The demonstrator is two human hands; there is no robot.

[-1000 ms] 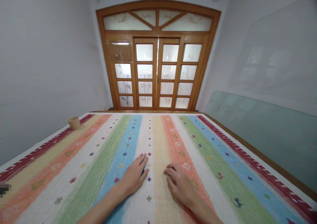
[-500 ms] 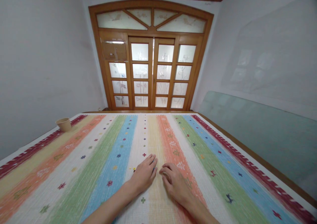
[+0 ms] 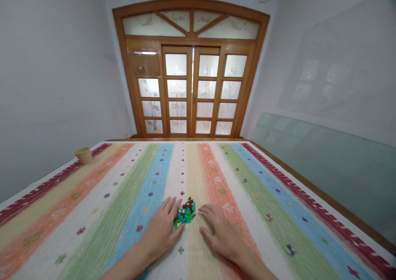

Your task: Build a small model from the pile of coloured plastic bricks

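Observation:
A small heap of tiny coloured pieces (image 3: 185,213), green, blue, red and brown, lies on the striped cloth (image 3: 262,197) between my two hands. My left hand (image 3: 162,226) rests flat on the cloth with fingers stretched out, its fingertips touching the heap's left side. My right hand (image 3: 221,230) lies flat just to the right of the heap, fingers spread, a small gap from it. Neither hand holds anything.
A tan paper cup (image 3: 83,155) stands at the cloth's far left corner. Wooden double doors (image 3: 192,92) with frosted panes fill the far wall. A glass sheet (image 3: 324,160) leans on the right wall beside the table's wooden edge.
My hands were close together, covering the pieces. They have drawn apart and back toward me, and the coloured heap now shows between them.

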